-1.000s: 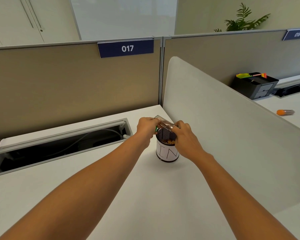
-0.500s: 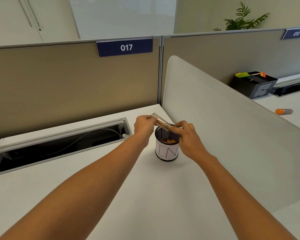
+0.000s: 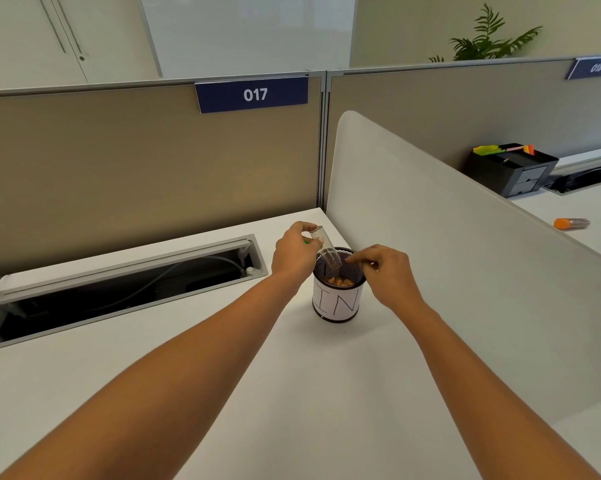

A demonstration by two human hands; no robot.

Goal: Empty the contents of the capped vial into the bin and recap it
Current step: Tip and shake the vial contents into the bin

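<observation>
From the head view, we are looking down at a white desk [image 3: 153, 393] with both bare forearms reaching forward over it. Our left hand [image 3: 294, 252] is grasping a clear vial [image 3: 325, 249], its grip closed around the upper end, and the vial is tilting down to the right so that its lower end is hanging just over the rim of the bin [image 3: 337, 289]. A bit of green [image 3: 306, 241] is showing between the fingers of that same hand; we cannot tell whether it is the cap. The vial is looking clear along its whole length.

The bin is a black mesh cup wrapped in a white paper label with hand-drawn letters, standing on the desk close to the grey side divider [image 3: 465, 271]. Small orange-brown pieces [image 3: 340, 281] are lying inside it.

Our right hand [image 3: 385, 271] is hovering over the right side of the bin's rim, its fingers curled and pinched together; we cannot tell whether its grip is holding anything.

To the left, an open cable tray [image 3: 119, 289] is running along the desk. A blue sign [image 3: 254, 94] reading 017 is sitting on the back partition. On the neighbouring desk, another orange-capped vial [image 3: 571, 223] is lying on its side near a black organiser [image 3: 510, 173].
</observation>
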